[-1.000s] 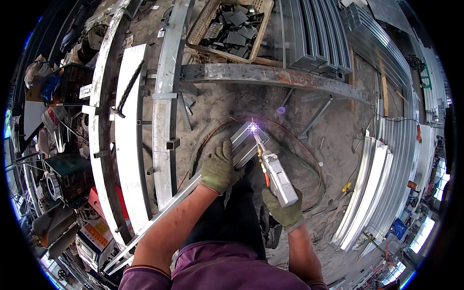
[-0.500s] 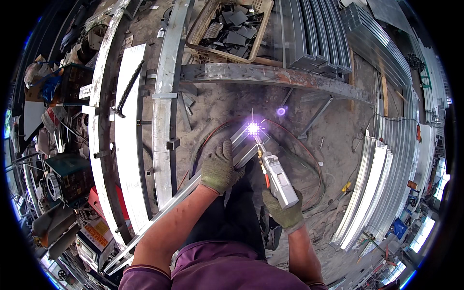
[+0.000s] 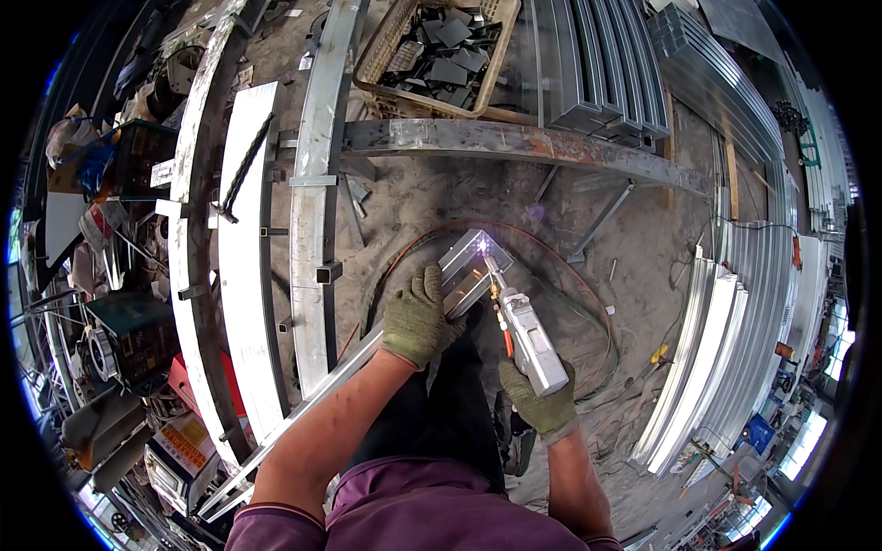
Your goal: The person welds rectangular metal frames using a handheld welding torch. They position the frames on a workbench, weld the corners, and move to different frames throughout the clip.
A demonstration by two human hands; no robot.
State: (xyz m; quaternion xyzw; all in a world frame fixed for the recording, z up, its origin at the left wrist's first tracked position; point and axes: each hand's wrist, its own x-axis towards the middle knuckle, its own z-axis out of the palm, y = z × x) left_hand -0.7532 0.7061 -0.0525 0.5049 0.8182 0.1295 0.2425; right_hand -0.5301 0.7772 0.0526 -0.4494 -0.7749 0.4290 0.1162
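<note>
In its green work glove, my left hand (image 3: 418,321) is closed over a long silver metal tube frame (image 3: 457,258), which runs from the lower left up to a mitred corner ahead of me. A grey handheld welding gun (image 3: 531,335) is in my gloved right hand (image 3: 540,402), the fingers wrapped round its rear end. Its nozzle points up-left and meets the frame's corner, where a small violet-white glow (image 3: 482,245) shows. Orange light glints on the frame's inner side just below. My right palm and most of its fingertips are hidden by the gun.
A steel beam (image 3: 423,138) crosses ahead, joined to long upright-running beams (image 3: 317,230) at left. Beyond it sits a plastic basket (image 3: 367,78) of dark metal plates. Stacked metal profiles (image 3: 698,358) lie at right. A hose (image 3: 602,303) loops over the floor round the frame's corner.
The bright violet flare at the corner has shrunk to a small glow, so the mitred joint shows clearly. Both hands and the gun stay nearly in place.
</note>
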